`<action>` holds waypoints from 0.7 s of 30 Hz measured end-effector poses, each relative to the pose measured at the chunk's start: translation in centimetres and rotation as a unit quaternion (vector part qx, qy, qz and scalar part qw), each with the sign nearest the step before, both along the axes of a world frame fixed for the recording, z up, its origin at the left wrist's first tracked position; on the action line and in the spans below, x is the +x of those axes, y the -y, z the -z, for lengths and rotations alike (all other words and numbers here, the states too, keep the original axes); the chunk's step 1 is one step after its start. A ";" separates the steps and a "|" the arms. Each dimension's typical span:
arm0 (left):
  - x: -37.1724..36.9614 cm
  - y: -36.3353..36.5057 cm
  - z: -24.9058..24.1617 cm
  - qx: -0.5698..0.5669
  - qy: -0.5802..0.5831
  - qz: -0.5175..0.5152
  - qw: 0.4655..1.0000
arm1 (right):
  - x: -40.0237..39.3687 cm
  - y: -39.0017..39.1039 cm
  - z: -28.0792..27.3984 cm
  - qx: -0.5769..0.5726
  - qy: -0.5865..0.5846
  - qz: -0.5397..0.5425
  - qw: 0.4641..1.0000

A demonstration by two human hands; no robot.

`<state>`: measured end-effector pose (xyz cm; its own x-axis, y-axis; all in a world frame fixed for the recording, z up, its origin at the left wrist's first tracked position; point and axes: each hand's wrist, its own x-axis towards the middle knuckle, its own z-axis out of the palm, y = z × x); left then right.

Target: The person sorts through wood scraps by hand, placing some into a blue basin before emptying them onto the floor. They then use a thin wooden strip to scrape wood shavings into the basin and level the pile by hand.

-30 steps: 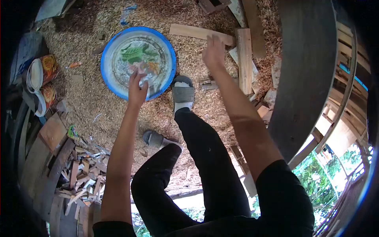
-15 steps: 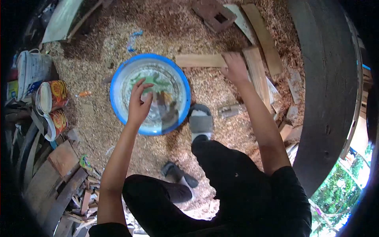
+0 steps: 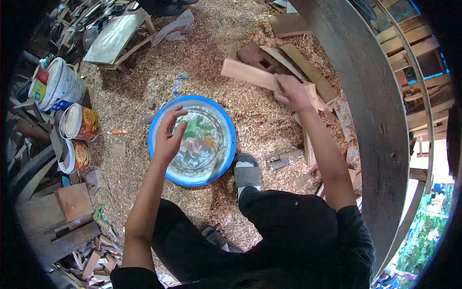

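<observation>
There is room to pass over the wood chips (image 3: pixel 139 89) between the basin (image 3: pixel 195 183) and the bench (image 3: pixel 113 38) — but buckets (image 3: pixel 79 123) block the left, and a big board (image 3: pixel 370 91) the right.

Wood shavings (image 3: pixel 127 164) cover the ground. Left edge: two orange-labelled pails (image 3: pixel 89 120) beside a larger white bucket (image 3: pixel 61 91); small orange object (image 3: pixel 119 131) on the shavings, too small to identify. Upper left, a pale-topped wooden stand (image 3: pixel 117 37), a crumpled translucent plastic sheet (image 3: pixel 176 26) at its corner. Blue plastic scrap (image 3: pixel 179 84) below. Wood offcuts (image 3: pixel 94 262) heap lower left. Wide dark plank (image 3: pixel 373 103) runs down the right; green foliage (image 3: pixel 424 241) shows beyond.
</observation>
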<state>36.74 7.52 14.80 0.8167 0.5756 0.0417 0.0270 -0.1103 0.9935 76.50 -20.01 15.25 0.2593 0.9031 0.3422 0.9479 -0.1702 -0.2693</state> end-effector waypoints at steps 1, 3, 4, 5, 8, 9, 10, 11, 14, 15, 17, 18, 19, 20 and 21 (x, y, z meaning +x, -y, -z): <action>-0.7 0.5 -0.5 -0.002 -0.005 -0.001 1.000 | -1.1 -0.1 0.5 -0.011 -0.009 -0.030 0.999; -1.7 1.1 -1.1 0.084 -0.041 0.013 0.996 | -3.0 -0.8 2.3 0.004 0.009 -0.065 0.998; -2.1 0.9 -1.1 0.126 -0.057 0.035 0.990 | -4.0 -1.0 3.6 -0.024 0.021 -0.084 0.996; -2.4 1.3 -1.0 0.127 -0.060 0.040 0.989 | -4.6 -0.9 4.7 -0.050 0.035 -0.101 0.993; -1.8 2.3 -1.5 0.099 -0.072 0.005 0.992 | -6.3 -0.7 4.7 -0.041 0.053 -0.133 0.989; -1.2 2.4 -1.7 0.148 -0.055 0.006 0.987 | -6.7 -0.7 4.0 -0.046 0.055 -0.136 0.988; -0.7 2.5 -1.8 0.195 -0.039 0.005 0.980 | -7.0 -0.5 3.3 -0.043 0.058 -0.150 0.986; -0.3 2.7 -1.9 0.194 -0.037 0.008 0.980 | -7.2 -0.2 2.7 -0.045 0.060 -0.146 0.986; 1.8 4.0 -4.1 0.332 -0.010 0.025 0.943 | -8.2 1.0 1.4 -0.085 0.024 -0.161 0.983; 2.1 3.9 -3.5 0.329 -0.005 0.034 0.944 | -8.7 1.2 1.2 -0.079 0.023 -0.170 0.982; 2.3 3.6 -2.0 0.377 0.001 0.081 0.923 | -9.4 1.6 1.2 -0.079 0.022 -0.170 0.982; 2.6 4.2 -2.4 0.352 -0.007 0.067 0.934 | -9.7 1.6 1.3 -0.074 0.018 -0.168 0.983; 2.5 4.4 -2.7 0.348 -0.004 0.073 0.935 | -10.0 1.6 1.5 -0.069 0.015 -0.168 0.983; 2.3 4.1 -2.8 0.415 -0.002 0.072 0.907 | -10.4 1.6 1.6 -0.097 -0.017 -0.153 0.983; 2.0 3.8 -3.0 0.480 0.000 0.069 0.874 | -11.1 1.6 1.4 -0.100 -0.017 -0.149 0.984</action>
